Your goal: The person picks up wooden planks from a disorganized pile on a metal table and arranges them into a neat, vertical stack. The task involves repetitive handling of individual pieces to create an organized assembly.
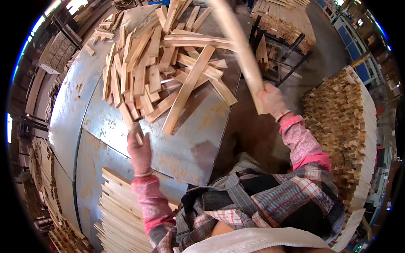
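Note:
My right hand (273, 101), in a pale pink glove, is closed around the lower end of a long wooden board (240, 46). The board rises away from me past the table's right edge, its far part smeared by motion. At the near side of the heap, my left hand (140, 154), also gloved, has its fingers and thumb about the near end of a wooden strip (126, 116). That strip's far end lies against a loose heap of wooden strips (145, 63), crossed at many angles on the metal table (181, 145). One longer strip (190, 88) slants across the heap's near right side.
Next to my left forearm is a neat stack of strips (120, 206). A tall stack of boards (337, 126), ends showing, stands at my right. Beyond the table, more lumber (287, 21) rests by a dark metal frame (291, 46). Machinery (350, 42) lines the far right.

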### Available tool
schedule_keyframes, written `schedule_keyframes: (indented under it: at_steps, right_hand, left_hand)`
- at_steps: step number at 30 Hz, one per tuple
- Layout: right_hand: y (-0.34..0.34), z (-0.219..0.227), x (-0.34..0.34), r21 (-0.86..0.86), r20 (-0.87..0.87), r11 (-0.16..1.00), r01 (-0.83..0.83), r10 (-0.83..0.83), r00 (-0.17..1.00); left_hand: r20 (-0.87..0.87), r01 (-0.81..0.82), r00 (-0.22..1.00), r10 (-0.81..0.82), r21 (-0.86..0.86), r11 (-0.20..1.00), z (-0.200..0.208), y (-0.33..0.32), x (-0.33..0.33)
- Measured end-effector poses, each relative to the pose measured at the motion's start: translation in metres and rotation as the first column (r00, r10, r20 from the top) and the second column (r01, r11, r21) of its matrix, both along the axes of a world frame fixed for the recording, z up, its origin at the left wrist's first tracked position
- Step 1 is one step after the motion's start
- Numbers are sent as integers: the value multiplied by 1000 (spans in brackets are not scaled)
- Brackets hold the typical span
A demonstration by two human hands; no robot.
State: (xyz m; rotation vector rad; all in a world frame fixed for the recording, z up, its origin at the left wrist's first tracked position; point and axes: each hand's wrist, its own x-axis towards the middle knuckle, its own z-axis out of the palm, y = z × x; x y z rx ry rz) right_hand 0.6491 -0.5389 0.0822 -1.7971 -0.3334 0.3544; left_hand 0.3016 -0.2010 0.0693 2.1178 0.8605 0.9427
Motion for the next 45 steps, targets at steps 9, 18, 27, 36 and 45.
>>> schedule_keyframes:
  at_steps: [9,18,27,36,45]
  right_hand:
    - [-100,-163,369,-674,190,682,284,-211,959]
    - [-98,-394,564,-958,94,284,41,174,980]
    - [-83,-439,522,-817,-83,516,-258,339,937]
    - [128,-87,347,-437,460,818,-374,561,689]
    - [197,-66,323,-576,-6,486,-657,801,598]
  left_hand:
    - [-778,81,624,75,160,984,-19,-35,228]
    - [-896,-402,336,291,143,904,-24,-9,234]
    - [-902,-409,189,388,287,866,-35,19,267]
    - [-499,-519,820,281,-439,733,15,-23,247]
    - [422,233,814,400,-867,440,39,-56,215]
